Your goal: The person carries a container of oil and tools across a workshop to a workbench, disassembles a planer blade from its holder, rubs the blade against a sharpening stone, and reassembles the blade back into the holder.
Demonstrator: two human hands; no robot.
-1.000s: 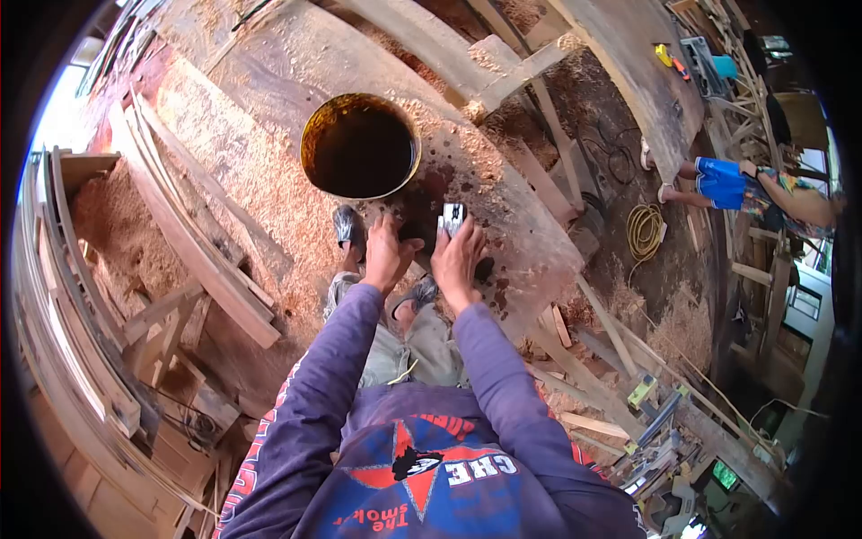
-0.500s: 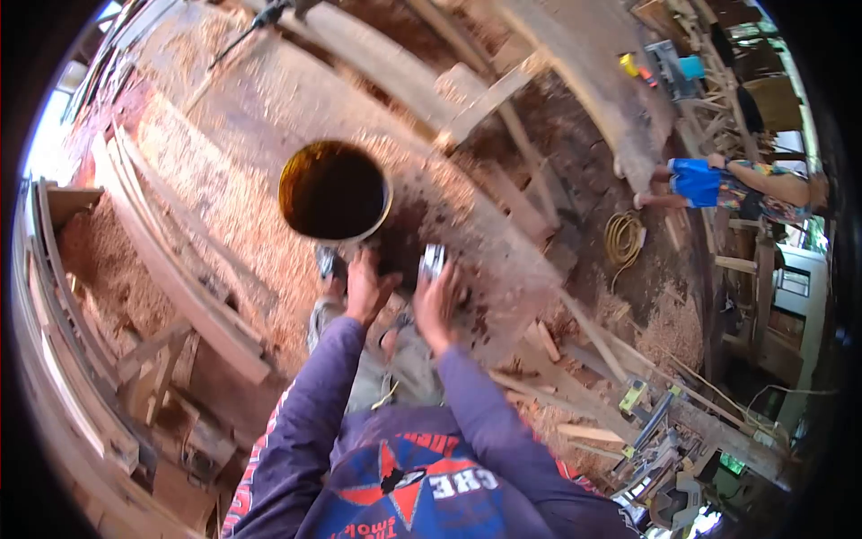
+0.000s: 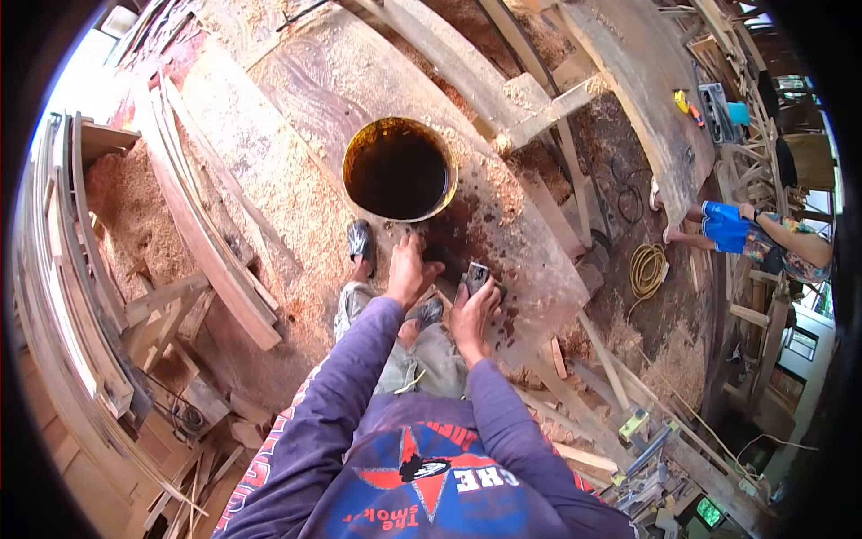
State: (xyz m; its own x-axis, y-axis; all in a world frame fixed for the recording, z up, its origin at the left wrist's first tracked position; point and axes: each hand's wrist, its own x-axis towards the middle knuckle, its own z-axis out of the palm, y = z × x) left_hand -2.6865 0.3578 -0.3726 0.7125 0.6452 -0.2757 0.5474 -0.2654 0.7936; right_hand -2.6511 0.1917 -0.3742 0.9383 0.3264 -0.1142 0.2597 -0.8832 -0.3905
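A round bucket [image 3: 398,171] with a yellow-brown stained inner wall holds dark liquid and stands on a board. Just below its near rim is my left hand [image 3: 413,272], fingers loosely bent and thumb apart, with nothing seen in it. Whether its fingertips touch the bucket I cannot tell. My right hand [image 3: 474,314] grips a small dark block with a silvery edge [image 3: 477,276]; its kind is unclear. Dark wet spots [image 3: 462,238] mark the board between the bucket and my right hand.
Curved planks [image 3: 215,242] lie at left amid wood shavings. Wooden beams [image 3: 548,117] cross behind the bucket. A coiled yellow hose or cord [image 3: 648,271] lies at right, near a person in blue shorts [image 3: 724,228]. Tools and offcuts [image 3: 646,449] crowd the lower right.
The view has shifted, so the bucket and both hands appear farther right. The block in my right hand has turned and shows a darker face. My left fingertips appear slightly farther from the bucket rim.
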